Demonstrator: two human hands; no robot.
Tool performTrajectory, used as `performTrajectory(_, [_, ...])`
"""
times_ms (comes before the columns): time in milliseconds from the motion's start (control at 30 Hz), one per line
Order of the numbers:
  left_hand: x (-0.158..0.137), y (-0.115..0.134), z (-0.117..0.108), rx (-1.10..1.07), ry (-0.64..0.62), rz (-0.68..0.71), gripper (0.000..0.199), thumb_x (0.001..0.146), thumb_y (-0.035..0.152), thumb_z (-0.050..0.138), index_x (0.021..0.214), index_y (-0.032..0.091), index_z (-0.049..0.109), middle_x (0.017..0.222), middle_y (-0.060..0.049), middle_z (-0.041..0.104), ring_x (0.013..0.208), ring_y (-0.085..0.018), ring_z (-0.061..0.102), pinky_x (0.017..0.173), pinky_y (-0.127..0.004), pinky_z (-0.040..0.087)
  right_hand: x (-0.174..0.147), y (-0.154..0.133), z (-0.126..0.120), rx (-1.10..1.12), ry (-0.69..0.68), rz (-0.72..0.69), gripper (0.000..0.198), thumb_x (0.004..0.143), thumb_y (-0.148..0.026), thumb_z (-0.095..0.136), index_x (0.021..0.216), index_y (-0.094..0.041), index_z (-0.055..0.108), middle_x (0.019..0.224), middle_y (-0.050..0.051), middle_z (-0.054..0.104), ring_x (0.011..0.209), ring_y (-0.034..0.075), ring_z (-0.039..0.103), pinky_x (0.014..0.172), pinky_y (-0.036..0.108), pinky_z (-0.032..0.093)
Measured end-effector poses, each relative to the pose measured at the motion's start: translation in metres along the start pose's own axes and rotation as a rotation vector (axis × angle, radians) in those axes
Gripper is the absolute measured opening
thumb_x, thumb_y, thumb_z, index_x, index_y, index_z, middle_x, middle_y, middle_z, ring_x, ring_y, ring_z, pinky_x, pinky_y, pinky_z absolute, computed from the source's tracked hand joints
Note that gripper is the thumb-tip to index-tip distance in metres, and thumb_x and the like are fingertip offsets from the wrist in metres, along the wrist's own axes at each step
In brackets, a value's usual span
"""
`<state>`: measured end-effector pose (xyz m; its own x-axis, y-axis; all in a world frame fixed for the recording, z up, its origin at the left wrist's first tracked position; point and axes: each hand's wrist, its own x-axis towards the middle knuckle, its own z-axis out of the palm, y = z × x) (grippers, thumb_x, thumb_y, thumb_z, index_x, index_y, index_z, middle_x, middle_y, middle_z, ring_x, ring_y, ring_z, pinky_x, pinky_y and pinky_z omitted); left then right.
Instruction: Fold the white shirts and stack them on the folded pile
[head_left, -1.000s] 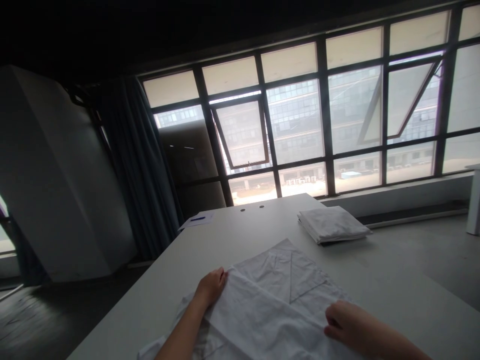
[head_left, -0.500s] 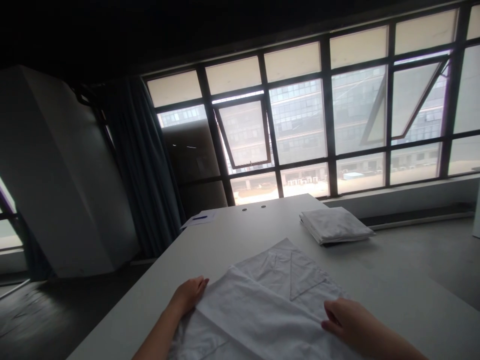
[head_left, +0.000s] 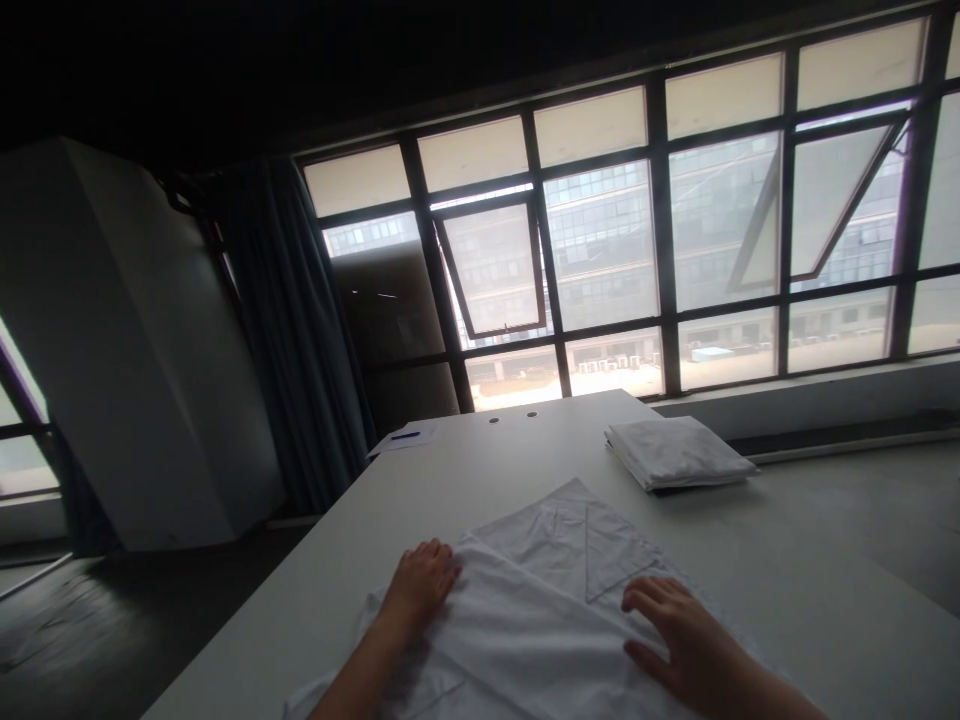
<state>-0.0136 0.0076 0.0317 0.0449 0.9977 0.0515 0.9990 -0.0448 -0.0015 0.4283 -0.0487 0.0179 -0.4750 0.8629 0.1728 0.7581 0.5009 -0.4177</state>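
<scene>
A white cloth garment (head_left: 525, 610), creased and partly folded, lies spread on the table in front of me, with a stitched seam and a flap-like corner showing near its far end. Resting on its left edge, my left hand (head_left: 426, 582) is palm down, fingers laid over the fabric. Over the right side is my right hand (head_left: 675, 630), open, thumb and fingers apart with nothing between them. Whether its fingertips touch the cloth, I cannot tell. The garment's near part runs under my forearms and out of view.
A folded stack of white cloth (head_left: 679, 452) lies by the table's right edge. On the far left, a sheet of paper (head_left: 420, 432) bears a dark pen (head_left: 406, 435). Two round holes sit near the far end of the white table (head_left: 495, 470). Beyond are windows and a dark curtain (head_left: 300, 350).
My left hand has let go of the garment's left edge and moved right, onto the cloth. My right hand has opened from its pinch and shifted slightly left and away from me.
</scene>
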Motion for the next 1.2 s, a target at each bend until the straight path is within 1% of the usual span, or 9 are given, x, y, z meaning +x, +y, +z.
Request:
performTrajectory(67, [-0.004, 0.034, 0.014, -0.044, -0.045, 0.051, 0.064, 0.098, 0.062, 0.039, 0.152, 0.030, 0.046, 0.160, -0.009, 0.045, 0.148, -0.030, 0.037, 0.122, -0.045, 0.027, 0.000, -0.008, 0.005, 0.052, -0.103, -0.062, 0.061, 0.090, -0.053, 0.064, 0.145, -0.029, 0.058, 0.158, 0.013, 0.046, 0.147, 0.038, 0.039, 0.123, 0.056, 0.026])
performTrajectory(133, [-0.009, 0.061, 0.025, -0.084, -0.136, 0.071, 0.079, 0.092, 0.073, 0.043, 0.160, 0.034, 0.033, 0.168, -0.009, 0.031, 0.154, -0.038, 0.024, 0.122, -0.059, 0.022, -0.003, -0.012, 0.007, 0.069, -0.227, -0.095, 0.078, 0.088, -0.062, 0.064, 0.156, -0.031, 0.044, 0.167, 0.013, 0.027, 0.154, 0.043, 0.020, 0.124, 0.067, 0.012])
performTrajectory(267, [-0.011, 0.076, 0.033, -0.109, -0.236, 0.019, 0.090, 0.087, 0.085, 0.032, 0.162, 0.039, 0.018, 0.173, -0.006, 0.001, 0.156, -0.046, -0.006, 0.115, -0.079, -0.001, -0.009, -0.015, 0.002, 0.068, -0.317, -0.104, 0.079, 0.091, -0.070, 0.055, 0.159, -0.035, 0.035, 0.168, 0.012, 0.019, 0.154, 0.045, 0.008, 0.121, 0.074, 0.005])
performTrajectory(400, [-0.003, 0.068, 0.033, -0.100, -0.192, -0.014, 0.088, 0.088, 0.086, 0.027, 0.162, 0.038, 0.019, 0.173, -0.007, 0.005, 0.157, -0.044, -0.001, 0.115, -0.079, -0.001, -0.007, -0.023, 0.000, 0.043, -0.306, -0.093, 0.079, 0.091, -0.057, 0.061, 0.160, -0.035, 0.032, 0.168, 0.009, 0.016, 0.154, 0.046, 0.007, 0.120, 0.076, 0.003])
performTrajectory(533, [0.001, 0.068, 0.037, -0.082, -0.150, -0.018, 0.086, 0.089, 0.082, 0.029, 0.162, 0.037, 0.022, 0.173, -0.007, 0.008, 0.157, -0.044, 0.002, 0.115, -0.079, 0.001, 0.013, -0.040, 0.007, 0.091, -0.309, -0.295, 0.089, 0.086, -0.039, 0.065, 0.164, -0.027, 0.023, 0.168, 0.011, 0.017, 0.156, 0.040, 0.012, 0.125, 0.067, 0.007])
performTrajectory(700, [-0.004, 0.071, 0.037, -0.091, -0.042, -0.007, 0.069, 0.096, 0.064, 0.034, 0.159, 0.036, 0.034, 0.170, -0.005, 0.023, 0.157, -0.038, 0.013, 0.119, -0.074, 0.007, 0.049, -0.070, 0.020, 0.195, -0.325, -0.516, 0.084, 0.092, -0.040, 0.060, 0.164, -0.018, 0.023, 0.167, 0.014, 0.024, 0.156, 0.032, 0.018, 0.130, 0.051, 0.012])
performTrajectory(833, [-0.004, 0.069, 0.038, -0.110, -0.029, 0.003, 0.064, 0.097, 0.057, 0.036, 0.158, 0.037, 0.037, 0.169, -0.002, 0.027, 0.157, -0.035, 0.016, 0.121, -0.072, 0.009, 0.065, -0.084, 0.031, 0.207, -0.313, -0.548, 0.066, 0.101, -0.049, 0.049, 0.161, -0.025, 0.035, 0.166, 0.012, 0.029, 0.155, 0.033, 0.023, 0.129, 0.055, 0.011])
performTrajectory(1000, [0.003, 0.054, 0.040, -0.088, -0.091, 0.031, 0.066, 0.098, 0.063, 0.033, 0.160, 0.042, 0.028, 0.171, 0.002, 0.017, 0.158, -0.032, 0.012, 0.122, -0.070, 0.006, 0.062, -0.070, 0.043, 0.187, -0.343, -0.550, 0.073, 0.098, -0.067, 0.049, 0.161, -0.033, 0.033, 0.166, 0.010, 0.027, 0.154, 0.038, 0.021, 0.126, 0.064, 0.010])
performTrajectory(1200, [0.003, 0.006, 0.036, -0.001, -0.120, -0.044, 0.070, 0.100, 0.065, 0.027, 0.162, 0.033, 0.025, 0.171, -0.002, 0.017, 0.158, -0.025, 0.015, 0.128, -0.049, 0.013, 0.042, -0.034, 0.041, 0.157, -0.295, -0.456, 0.081, 0.098, -0.064, 0.052, 0.164, -0.031, 0.020, 0.167, 0.011, 0.020, 0.155, 0.036, 0.018, 0.128, 0.061, 0.010])
